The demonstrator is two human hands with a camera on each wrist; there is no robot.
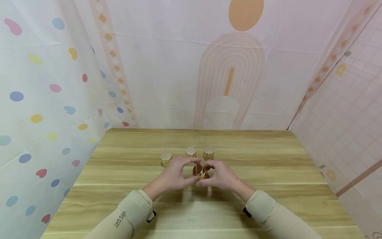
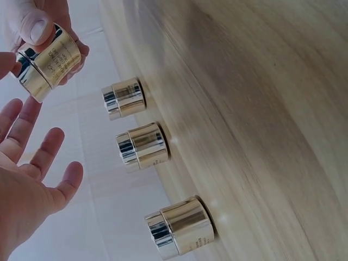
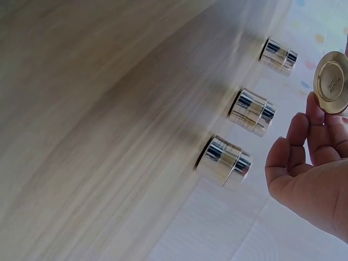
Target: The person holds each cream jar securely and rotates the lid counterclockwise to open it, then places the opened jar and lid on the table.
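Note:
A shiny gold cosmetic jar [image 1: 200, 172] is held tilted above the table between both hands. My right hand [image 1: 220, 174] grips the jar's body, which bears small print in the left wrist view. My left hand [image 1: 175, 173] has thumb and a fingertip at the lid [image 2: 33, 80], its other fingers spread apart. The jar's round base [image 3: 330, 81] with fine print faces the right wrist camera, the right hand's fingers curled beside it. Behind the hands stand three similar lidded gold jars: a left one [image 1: 166, 158], a middle one [image 1: 191, 151] and a right one [image 1: 208, 153].
The jars stand on a wood-grain table [image 1: 125, 159]. A patterned cloth backdrop [image 1: 167, 83] rises along its back edge, with a dotted cloth [image 1: 18, 132] on the left and a grid-patterned cloth [image 1: 343, 116] on the right.

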